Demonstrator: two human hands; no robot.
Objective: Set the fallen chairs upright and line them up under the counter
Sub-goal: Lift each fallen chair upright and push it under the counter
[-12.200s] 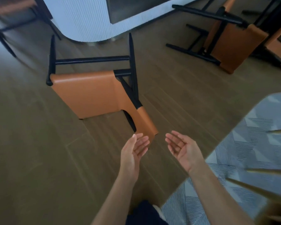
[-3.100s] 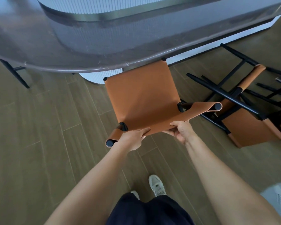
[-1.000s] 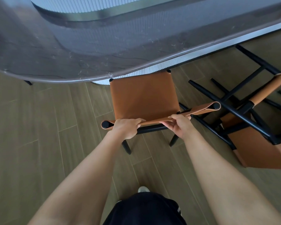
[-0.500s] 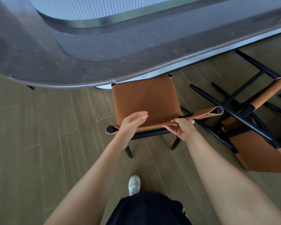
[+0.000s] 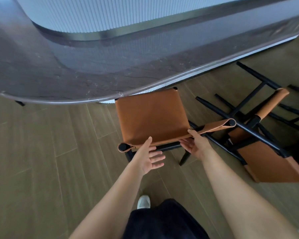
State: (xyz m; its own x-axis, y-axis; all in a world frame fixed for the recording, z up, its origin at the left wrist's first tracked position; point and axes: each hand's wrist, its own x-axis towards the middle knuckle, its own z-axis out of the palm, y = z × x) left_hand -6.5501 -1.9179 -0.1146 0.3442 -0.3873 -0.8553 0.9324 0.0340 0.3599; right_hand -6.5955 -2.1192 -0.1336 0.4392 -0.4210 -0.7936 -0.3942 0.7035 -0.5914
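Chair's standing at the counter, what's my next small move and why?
Probably release the right hand to reach for the fallen chair alongside: the upright chair stands partly under the counter, and the left hand is open.

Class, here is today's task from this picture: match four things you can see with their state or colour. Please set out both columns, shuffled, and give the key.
Things
1. upright chair
2. fallen chair
3. left hand
4. shoe

States
A. white
B. open, fingers straight
C. tipped over on the floor
D. standing at the counter

Pairs: 1-D, 2-C, 3-B, 4-A
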